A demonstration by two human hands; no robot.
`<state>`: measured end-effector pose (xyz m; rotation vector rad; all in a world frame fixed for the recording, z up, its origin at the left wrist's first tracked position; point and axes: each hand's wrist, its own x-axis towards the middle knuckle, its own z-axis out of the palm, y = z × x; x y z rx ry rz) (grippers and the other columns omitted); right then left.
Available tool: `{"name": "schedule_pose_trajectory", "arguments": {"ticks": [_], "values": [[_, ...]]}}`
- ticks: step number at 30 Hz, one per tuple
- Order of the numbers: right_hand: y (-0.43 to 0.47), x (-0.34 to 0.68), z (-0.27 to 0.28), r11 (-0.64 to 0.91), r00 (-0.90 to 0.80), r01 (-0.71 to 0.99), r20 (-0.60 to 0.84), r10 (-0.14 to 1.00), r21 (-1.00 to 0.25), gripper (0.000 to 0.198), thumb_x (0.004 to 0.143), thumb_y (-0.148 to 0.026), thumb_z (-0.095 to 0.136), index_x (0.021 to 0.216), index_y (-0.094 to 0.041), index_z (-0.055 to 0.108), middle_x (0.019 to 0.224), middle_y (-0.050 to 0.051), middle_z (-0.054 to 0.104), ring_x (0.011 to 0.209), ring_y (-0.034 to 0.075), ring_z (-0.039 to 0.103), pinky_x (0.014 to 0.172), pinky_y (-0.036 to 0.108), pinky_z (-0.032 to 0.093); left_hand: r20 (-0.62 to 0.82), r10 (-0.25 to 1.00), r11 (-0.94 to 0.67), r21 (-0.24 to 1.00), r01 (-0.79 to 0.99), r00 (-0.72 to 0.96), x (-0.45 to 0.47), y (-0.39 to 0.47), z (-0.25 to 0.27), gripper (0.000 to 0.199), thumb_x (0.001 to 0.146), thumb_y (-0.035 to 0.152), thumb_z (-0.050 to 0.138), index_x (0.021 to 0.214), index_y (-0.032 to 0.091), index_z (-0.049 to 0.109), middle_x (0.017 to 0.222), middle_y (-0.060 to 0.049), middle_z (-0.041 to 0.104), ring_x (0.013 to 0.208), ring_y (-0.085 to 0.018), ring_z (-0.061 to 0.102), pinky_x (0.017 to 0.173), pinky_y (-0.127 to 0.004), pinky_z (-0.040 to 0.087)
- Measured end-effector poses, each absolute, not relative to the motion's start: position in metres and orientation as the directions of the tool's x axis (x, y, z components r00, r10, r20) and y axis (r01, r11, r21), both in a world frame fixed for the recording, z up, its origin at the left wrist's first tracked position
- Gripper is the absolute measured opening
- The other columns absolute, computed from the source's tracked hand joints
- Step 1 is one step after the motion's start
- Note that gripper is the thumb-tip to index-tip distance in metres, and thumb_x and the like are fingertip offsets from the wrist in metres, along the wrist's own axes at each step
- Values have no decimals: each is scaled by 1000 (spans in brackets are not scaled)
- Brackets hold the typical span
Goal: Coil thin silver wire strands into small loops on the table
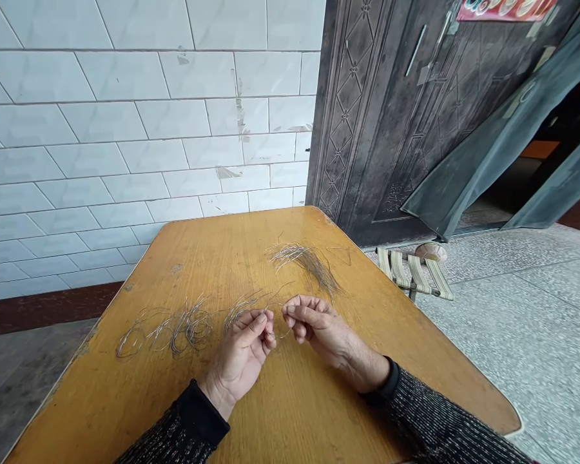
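Both hands are raised over the middle of the wooden table, fingertips close together. My left hand (246, 341) pinches a thin wire (284, 335) between thumb and forefinger. Opposite it, my right hand (321, 325) pinches the same wire, which bends in a small loop between the two hands. Behind my left hand lies a small bunch of wires (239, 308). Farther left sit several coiled wires (193, 328) in loose rings. Beyond my right hand a bundle of mostly straight wires (309, 261) is spread on the tabletop.
The yellow-brown wooden table (212, 251) has rounded corners and stands near a white tiled wall (125, 77). A dark carved door (367, 116) and a grey-green curtain (483, 154) are at the right. A folding stool (415, 270) with woven straps stands beside the table.
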<state>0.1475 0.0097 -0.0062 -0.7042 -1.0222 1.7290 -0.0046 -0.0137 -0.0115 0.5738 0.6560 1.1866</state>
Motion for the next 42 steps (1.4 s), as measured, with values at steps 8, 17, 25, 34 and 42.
{"name": "schedule_pose_trajectory", "arguments": {"ticks": [8,17,25,34,42], "values": [[10,152,-2,-111,-411,-390,65,909,-914,23,72,-37,65,70,-15,60,62,-3,56,44,3,46,40,15,39,-187,969,249,721,-647,163,-4,-13,-13,18,61,19,75,75,13,66,67,2,58,57,-6,53,55,-17,44],[7,150,-7,14,-476,-277,149,867,-961,21,65,-27,71,81,-18,61,71,-3,57,55,6,50,48,17,41,-171,979,200,739,-644,108,-4,-13,-12,16,62,18,74,75,15,66,68,1,62,59,-7,56,54,-18,45],[5,146,-13,249,-436,-143,286,853,-958,15,73,-33,64,77,-19,58,74,0,58,66,11,54,62,26,43,-182,973,231,735,-637,143,-2,-15,-13,14,63,19,74,73,14,67,70,-1,65,62,-9,59,55,-20,45],[-1,149,-10,727,-459,279,578,675,-627,12,86,-25,45,80,-21,54,73,2,55,66,13,52,60,25,41,-220,964,264,722,-640,150,-3,-15,-15,16,60,19,75,73,13,67,67,-1,63,59,-9,58,50,-18,42],[-4,149,-10,777,-547,300,567,616,-554,13,90,-22,37,89,-21,49,78,4,54,69,13,53,63,24,43,-241,956,293,717,-632,169,-3,-16,-13,14,58,17,76,67,12,66,60,1,61,52,-7,55,45,-16,40]]}}
